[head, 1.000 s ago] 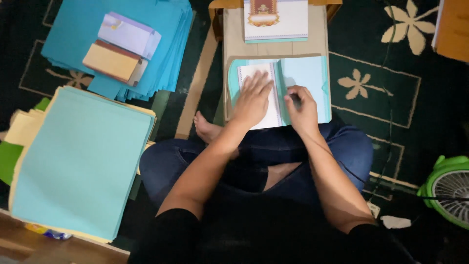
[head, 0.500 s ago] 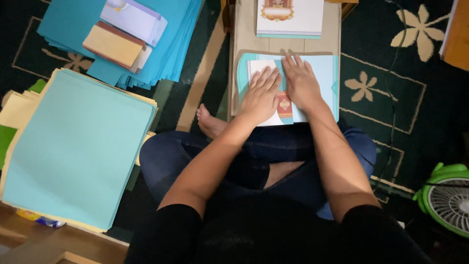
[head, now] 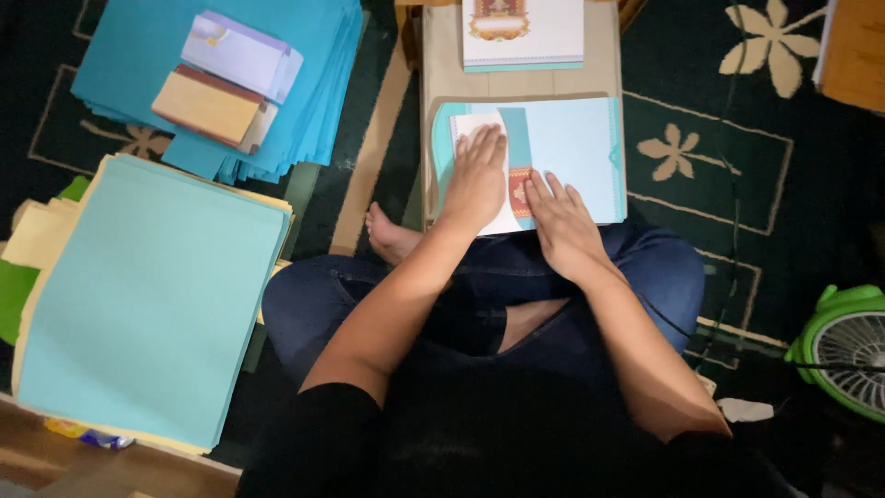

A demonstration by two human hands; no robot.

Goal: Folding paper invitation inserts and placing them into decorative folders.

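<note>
I sit cross-legged with a low cardboard-topped table (head: 442, 65) in front of me. On it lies a light blue folded card (head: 572, 148) with a white sheet (head: 479, 221) and a red patterned piece (head: 519, 192) at its left part. My left hand (head: 477, 175) lies flat on the white sheet, fingers together. My right hand (head: 558, 221) presses flat on the card's near edge, just right of the red piece, fingers slightly spread. Neither hand grips anything.
A white card with a red emblem (head: 522, 32) lies at the table's far end. To the left are a large stack of pale blue sheets (head: 147, 295), a spread of darker blue sheets (head: 304, 92) bearing two small packs (head: 226, 78), and a green fan (head: 848, 346) at right.
My right hand slid down from the card's upper middle to its near edge. My left hand stayed pressed on the white sheet. The blue flap now lies flat.
</note>
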